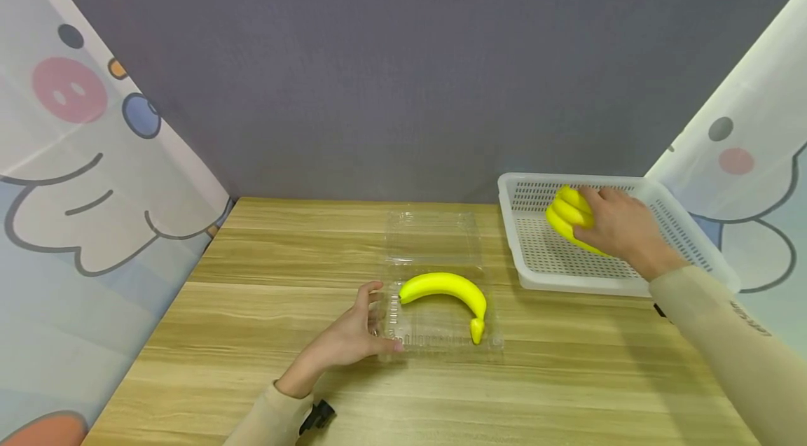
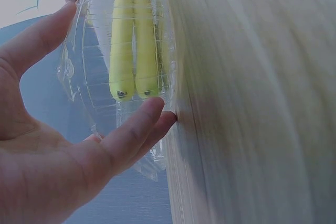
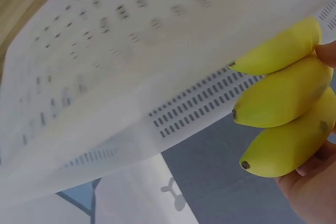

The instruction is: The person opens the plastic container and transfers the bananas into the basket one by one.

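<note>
A clear plastic clamshell box [image 1: 429, 330] lies on the wooden table with its lid folded back away from me. One curved yellow banana [image 1: 450, 283] rests in its base. At the box's left side is my left hand [image 1: 349, 337], thumb at the near left corner and fingers along the left wall; the left wrist view has its fingers [image 2: 134, 129] fairly straight against the plastic. Over to the right, my right hand [image 1: 621, 225] grips a bunch of bananas [image 1: 567, 215] over a white basket [image 1: 586, 283]. Several banana tips point out from that hand in the right wrist view.
The basket's perforated walls stand close around the right hand, against the dark grey partition [image 1: 366, 82] at the back. Cartoon-printed curtains hang at left and right. The wooden tabletop [image 1: 239, 313] extends left and in front of the box.
</note>
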{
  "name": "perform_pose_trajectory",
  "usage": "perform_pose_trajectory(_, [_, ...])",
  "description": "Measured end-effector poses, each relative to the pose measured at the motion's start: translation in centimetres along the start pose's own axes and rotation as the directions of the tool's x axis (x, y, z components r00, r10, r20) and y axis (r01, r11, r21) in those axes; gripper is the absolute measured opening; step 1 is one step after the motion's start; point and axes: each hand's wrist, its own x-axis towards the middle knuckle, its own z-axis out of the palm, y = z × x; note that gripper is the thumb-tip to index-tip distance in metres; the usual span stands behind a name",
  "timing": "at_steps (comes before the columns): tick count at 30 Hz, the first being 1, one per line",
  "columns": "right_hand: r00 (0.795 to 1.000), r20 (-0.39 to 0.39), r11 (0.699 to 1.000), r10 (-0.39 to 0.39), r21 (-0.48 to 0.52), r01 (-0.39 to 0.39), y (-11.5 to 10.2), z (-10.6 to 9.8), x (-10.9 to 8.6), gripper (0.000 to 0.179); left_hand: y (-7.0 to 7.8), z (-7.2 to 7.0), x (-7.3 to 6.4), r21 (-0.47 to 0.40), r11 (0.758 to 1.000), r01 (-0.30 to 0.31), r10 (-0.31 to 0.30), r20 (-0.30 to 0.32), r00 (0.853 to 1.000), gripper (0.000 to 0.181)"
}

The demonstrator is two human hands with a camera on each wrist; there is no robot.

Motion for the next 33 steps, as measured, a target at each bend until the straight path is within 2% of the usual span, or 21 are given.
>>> perform_pose_trajectory(5, [1.000,-0.004,1.000,-0.011,-0.019,0.011,0.9,0.4,-0.4,0.065,0.0,0.0,0.0,-0.004,1.000,-0.001,0.001,0.000,1.000,0.111])
perform_pose_trajectory(16, [0.999,0.030,0.999,0.026,-0.037,-0.025,2.8,1.2,-1.3,0.068,0.0,0.0,0.1,-0.014,1.000,0.002,-0.002,-0.008,1.000,0.110])
perform_pose_trajectory(33, [0.986,0.107,0.992,0.124,-0.032,-0.121,6.3,2.1,-2.2,0.075,0.2,0.1,-0.1,-0.003,1.000,0.010,-0.010,-0.009,1.000,0.112])
